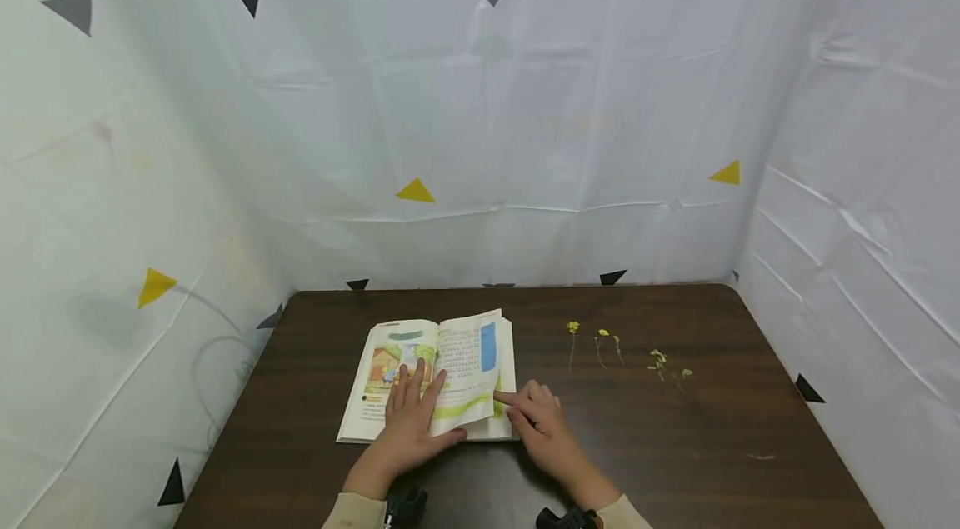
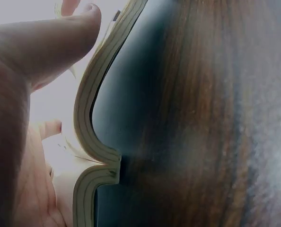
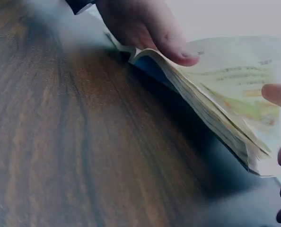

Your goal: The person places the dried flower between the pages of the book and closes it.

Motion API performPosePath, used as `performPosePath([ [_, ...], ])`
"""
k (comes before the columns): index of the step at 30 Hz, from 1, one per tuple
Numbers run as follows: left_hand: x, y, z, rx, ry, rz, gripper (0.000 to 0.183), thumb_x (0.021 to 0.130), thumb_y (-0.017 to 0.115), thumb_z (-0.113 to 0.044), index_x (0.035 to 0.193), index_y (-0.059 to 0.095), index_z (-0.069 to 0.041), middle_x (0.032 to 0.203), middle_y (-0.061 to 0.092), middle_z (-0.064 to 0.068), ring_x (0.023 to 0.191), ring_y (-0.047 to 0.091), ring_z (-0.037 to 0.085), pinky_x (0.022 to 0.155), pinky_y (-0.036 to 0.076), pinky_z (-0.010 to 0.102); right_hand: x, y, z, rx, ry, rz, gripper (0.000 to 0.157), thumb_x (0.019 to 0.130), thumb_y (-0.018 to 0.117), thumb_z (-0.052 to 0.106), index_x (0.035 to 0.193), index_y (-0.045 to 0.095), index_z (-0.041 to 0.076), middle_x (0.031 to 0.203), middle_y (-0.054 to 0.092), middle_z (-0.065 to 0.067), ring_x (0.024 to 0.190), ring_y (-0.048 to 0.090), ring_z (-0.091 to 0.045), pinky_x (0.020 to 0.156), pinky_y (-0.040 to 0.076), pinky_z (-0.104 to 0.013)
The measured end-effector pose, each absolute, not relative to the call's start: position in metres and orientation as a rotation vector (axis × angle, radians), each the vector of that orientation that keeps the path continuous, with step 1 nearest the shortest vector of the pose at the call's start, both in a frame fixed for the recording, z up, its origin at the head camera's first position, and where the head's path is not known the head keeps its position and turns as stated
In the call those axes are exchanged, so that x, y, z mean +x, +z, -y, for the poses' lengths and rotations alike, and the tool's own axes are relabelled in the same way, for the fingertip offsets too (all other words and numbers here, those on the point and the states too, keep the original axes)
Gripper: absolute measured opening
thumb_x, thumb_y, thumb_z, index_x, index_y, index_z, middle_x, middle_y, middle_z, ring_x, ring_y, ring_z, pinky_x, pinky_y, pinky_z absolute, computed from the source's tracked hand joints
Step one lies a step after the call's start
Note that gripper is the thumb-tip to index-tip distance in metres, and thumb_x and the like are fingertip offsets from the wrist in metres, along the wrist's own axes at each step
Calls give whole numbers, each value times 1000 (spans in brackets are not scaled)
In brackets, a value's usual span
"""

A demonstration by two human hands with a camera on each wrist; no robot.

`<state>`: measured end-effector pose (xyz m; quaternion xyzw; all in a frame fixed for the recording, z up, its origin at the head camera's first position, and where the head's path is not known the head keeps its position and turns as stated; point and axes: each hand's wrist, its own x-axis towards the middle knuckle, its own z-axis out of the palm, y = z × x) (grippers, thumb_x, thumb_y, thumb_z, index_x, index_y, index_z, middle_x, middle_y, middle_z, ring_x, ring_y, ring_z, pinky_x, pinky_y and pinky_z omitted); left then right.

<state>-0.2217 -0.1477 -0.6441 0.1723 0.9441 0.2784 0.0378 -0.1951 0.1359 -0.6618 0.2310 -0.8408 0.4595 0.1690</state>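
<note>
An open book [image 1: 360, 425] with coloured pictures and printed text lies on the dark table. My left hand [image 1: 408, 433] rests across its middle with the fingers spread, the thumb out over the right page. That page [image 1: 457, 362] is partly raised, its right edge lifted off the pages beneath. At this edge my right hand [image 1: 546, 433] touches the page with an outstretched index finger [image 3: 275, 96]; its thumb is near the book's lower right corner. The left wrist view shows the left thumb [image 2: 60, 42] above the book's curved bottom edge.
To the right of the book, small yellow-flowered stems [image 1: 573, 329] and green sprigs [image 1: 660, 364] lie on the brown wooden table [image 1: 720, 446]. White sheeting [image 1: 540, 112] with grey, black and yellow triangles surrounds the table's back and sides.
</note>
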Motion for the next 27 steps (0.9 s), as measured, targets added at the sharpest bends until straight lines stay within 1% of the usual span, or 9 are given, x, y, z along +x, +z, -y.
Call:
performPosePath([
  [3, -221, -643, 148, 532, 877, -2881, 105, 91, 75, -68, 174, 30, -21, 185, 2, 19, 169, -9, 51, 130, 4, 76, -197, -663, -135, 647, 1246, 2415, 29, 104, 73, 17, 130, 80, 29, 86, 43, 9, 82, 27, 2, 78, 26, -30],
  [8, -222, -644, 148, 521, 885, -2896, 94, 94, 74, -50, 172, 34, -18, 184, 1, 21, 169, -8, 51, 130, 5, 76, -197, -664, -132, 618, 1037, 2545, 27, 95, 85, 24, 121, 82, 32, 85, 52, 6, 80, 23, 6, 76, 26, -27],
  [12, -223, -645, 146, 497, 894, -2890, 90, 93, 71, -39, 172, 35, -19, 185, 0, 18, 170, -11, 49, 132, 4, 73, -196, -663, -132, 604, 1009, 2566, 28, 95, 86, 24, 122, 83, 31, 83, 52, 8, 78, 27, 3, 76, 26, -26],
  [15, -223, -645, 146, 513, 942, -2887, 87, 92, 70, -33, 171, 37, -18, 184, 2, 20, 169, -9, 51, 131, 4, 74, -196, -663, -132, 614, 1013, 2537, 28, 94, 86, 22, 121, 83, 28, 82, 51, 9, 77, 28, 2, 76, 27, -27],
  [18, -223, -645, 150, 550, 1041, -2893, 82, 90, 69, -26, 167, 44, -12, 182, 7, 25, 167, -4, 56, 128, 4, 79, -196, -662, -132, 621, 1020, 2536, 28, 95, 86, 22, 122, 83, 28, 82, 53, 8, 77, 29, 1, 76, 27, -27],
  [21, -224, -644, 156, 539, 1156, -2881, 80, 90, 70, -22, 164, 46, -6, 182, 7, 24, 167, 1, 56, 127, 7, 80, -198, -662, -132, 616, 1045, 2573, 27, 97, 84, 25, 124, 82, 30, 84, 54, 7, 78, 31, 1, 79, 27, -28],
  [24, -223, -644, 162, 461, 1330, -2803, 94, 91, 73, -18, 171, 28, -5, 183, 5, 18, 168, 9, 47, 130, 17, 73, -198, -662, -131, 601, 1059, 2604, 27, 98, 83, 25, 124, 82, 32, 83, 53, 8, 77, 32, -1, 80, 27, -29],
  [26, -221, -645, 164, 410, 1476, -2711, 104, 92, 76, -14, 175, 13, -7, 183, 7, 17, 166, 19, 44, 128, 27, 69, -198, -662, -131, 596, 1071, 2604, 27, 98, 84, 23, 123, 82, 31, 83, 53, 9, 77, 33, -2, 80, 27, -29],
  [27, -219, -645, 165, 358, 1493, -2692, 106, 93, 77, -16, 175, 10, -10, 182, 14, 18, 163, 29, 41, 125, 34, 65, -197, -662, -131, 594, 1070, 2607, 27, 97, 84, 23, 123, 82, 31, 83, 53, 10, 77, 33, -1, 80, 27, -29],
])
